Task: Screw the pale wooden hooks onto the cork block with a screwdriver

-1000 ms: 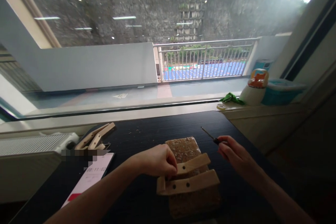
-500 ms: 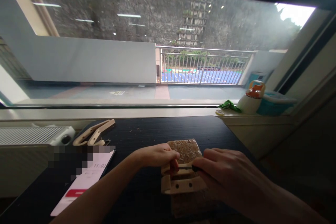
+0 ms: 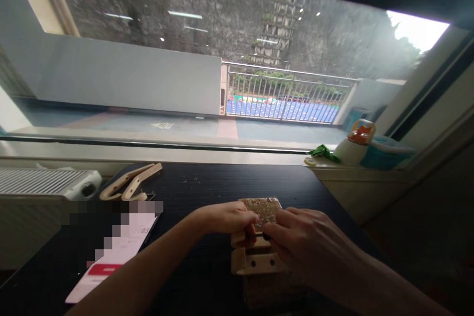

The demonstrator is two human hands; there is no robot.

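Observation:
My left hand is closed, its fingers curled over the left end of a pale wooden piece. A small reddish patch shows under its fingertips; I cannot make out what it is. My right hand is closed around a black-handled tool, whose thin shaft points left toward my left fingers. The tool's tip is hidden. Just in front lies a curved wooden part with two dark round holes or screw heads. Beneath the wood is a rough brown block with a shiny, wrapped-looking surface.
Several curved wooden parts lie at the black table's far left corner. A pink-screened device sits left of my forearm. Behind the table, the windowsill holds a green cloth, a white-and-orange container and a teal box.
My right hand has moved left with the tool, closer to my left hand, and less of the shaft shows. My left hand keeps its hold. The view has tilted slightly.

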